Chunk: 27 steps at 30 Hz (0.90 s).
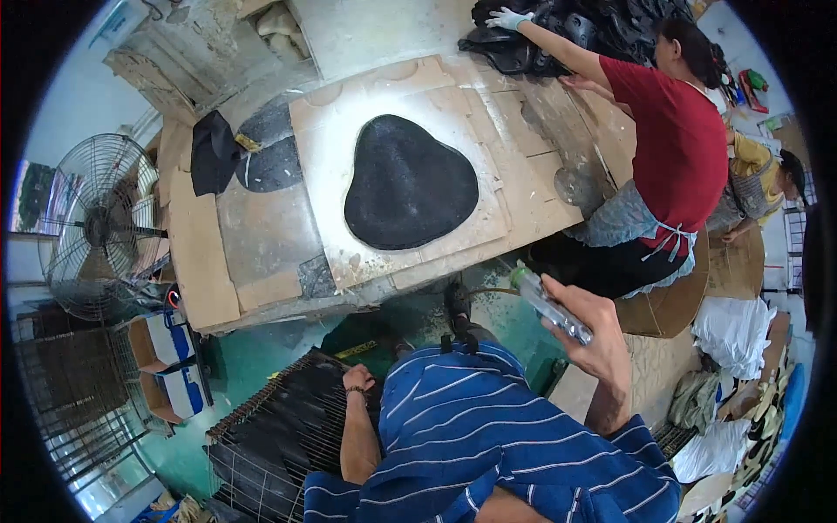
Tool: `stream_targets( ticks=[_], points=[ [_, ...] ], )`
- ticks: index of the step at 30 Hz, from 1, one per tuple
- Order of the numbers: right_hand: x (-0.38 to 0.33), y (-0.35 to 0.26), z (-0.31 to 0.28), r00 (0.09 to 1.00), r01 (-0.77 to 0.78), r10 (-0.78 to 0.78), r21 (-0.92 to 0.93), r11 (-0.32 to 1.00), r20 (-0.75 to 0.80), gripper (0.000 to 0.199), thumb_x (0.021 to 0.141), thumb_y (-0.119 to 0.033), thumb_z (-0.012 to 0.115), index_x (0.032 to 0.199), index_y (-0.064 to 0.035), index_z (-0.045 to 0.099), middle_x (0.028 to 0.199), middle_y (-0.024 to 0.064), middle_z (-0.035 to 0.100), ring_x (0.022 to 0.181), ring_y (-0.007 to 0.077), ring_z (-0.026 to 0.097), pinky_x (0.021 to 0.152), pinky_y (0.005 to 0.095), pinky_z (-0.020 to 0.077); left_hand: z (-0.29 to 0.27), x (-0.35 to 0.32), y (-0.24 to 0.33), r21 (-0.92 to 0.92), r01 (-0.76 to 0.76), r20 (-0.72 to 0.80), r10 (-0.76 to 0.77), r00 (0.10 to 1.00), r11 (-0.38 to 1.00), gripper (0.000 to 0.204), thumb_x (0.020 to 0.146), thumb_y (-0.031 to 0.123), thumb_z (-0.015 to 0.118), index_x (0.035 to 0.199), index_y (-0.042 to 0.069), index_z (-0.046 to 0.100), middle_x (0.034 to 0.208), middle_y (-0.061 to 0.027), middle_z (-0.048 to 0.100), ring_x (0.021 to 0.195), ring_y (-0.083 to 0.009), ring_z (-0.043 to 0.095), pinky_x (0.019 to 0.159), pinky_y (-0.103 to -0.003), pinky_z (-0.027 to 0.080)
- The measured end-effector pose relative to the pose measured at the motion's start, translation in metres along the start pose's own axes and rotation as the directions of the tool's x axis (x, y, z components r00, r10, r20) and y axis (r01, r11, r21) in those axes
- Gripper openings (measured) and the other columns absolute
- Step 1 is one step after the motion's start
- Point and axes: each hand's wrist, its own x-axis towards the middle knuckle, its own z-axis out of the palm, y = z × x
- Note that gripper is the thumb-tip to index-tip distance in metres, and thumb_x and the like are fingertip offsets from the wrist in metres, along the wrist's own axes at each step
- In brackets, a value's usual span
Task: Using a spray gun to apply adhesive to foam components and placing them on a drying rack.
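Observation:
On the pale board (318, 148) ahead of me lies a black rounded three-lobed pad (410, 187), shaped like a seat cover. My right hand (591, 327) is raised off the table's near right side, fingers closed round a clear bottle-like tool (551, 307) with a green tip pointing up and left. Low at my left side, my left hand (358, 378) has curled fingers by the edge of a wire rack (253, 418). Black sheets (292, 401) lie in that rack. Whatever those fingers hold, if anything, is hidden. A dark bracelet circles the left wrist.
A co-worker in a red top (680, 131) stands at the table's right, one gloved hand on a heap of black pieces (575, 35). Another person in yellow (757, 174) is behind. At left stand a floor fan (98, 225) and cartons (166, 366). A black piece (212, 155) lies on the table's left.

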Motion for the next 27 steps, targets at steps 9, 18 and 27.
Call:
stream_targets(
  ticks=[9, 18, 27],
  points=[
    [-0.021, -0.003, -0.008, 0.999, 0.031, -0.031, -0.005, 0.999, 0.030, 0.072, 0.065, 0.010, 0.070, 0.137, 0.0034, 0.064, 0.102, 0.0254, 0.070, 0.091, 0.0438, 0.069, 0.081, 0.0414, 0.0553, 0.046, -0.002, 0.041, 0.103, -0.086, 0.003, 0.086, 0.996, 0.991, 0.022, 0.096, 0.003, 0.059, 0.113, 0.004, 0.074, 0.089, -0.0061, 0.068, 0.073, -0.0165, 0.067, 0.059, -0.038, 0.063],
    [-0.027, 0.003, -0.004, 0.984, -0.106, 0.107, 0.015, 0.994, -0.141, 0.065, 0.070, 0.013, 0.073, 0.134, 0.0032, 0.065, 0.100, 0.0229, 0.071, 0.089, 0.0404, 0.071, 0.079, 0.0371, 0.0549, 0.066, -0.010, 0.073, 0.309, -0.420, 0.038, 0.431, 0.902, 0.853, 0.031, 0.097, 0.019, 0.069, 0.124, 0.005, 0.074, 0.100, -0.0100, 0.076, 0.085, -0.0208, 0.073, 0.066, -0.038, 0.062],
    [-0.031, 0.002, -0.001, 0.992, -0.078, 0.086, 0.085, 0.993, -0.089, 0.065, 0.072, 0.010, 0.075, 0.136, 0.0019, 0.066, 0.101, 0.0225, 0.073, 0.090, 0.0411, 0.071, 0.081, 0.0386, 0.0546, 0.196, -0.031, 0.252, 0.435, -0.852, -0.103, 0.956, 0.275, 0.292, 0.025, 0.093, 0.018, 0.071, 0.114, 0.007, 0.077, 0.103, -0.0142, 0.074, 0.098, -0.0311, 0.071, 0.088, -0.043, 0.056]
  ],
)
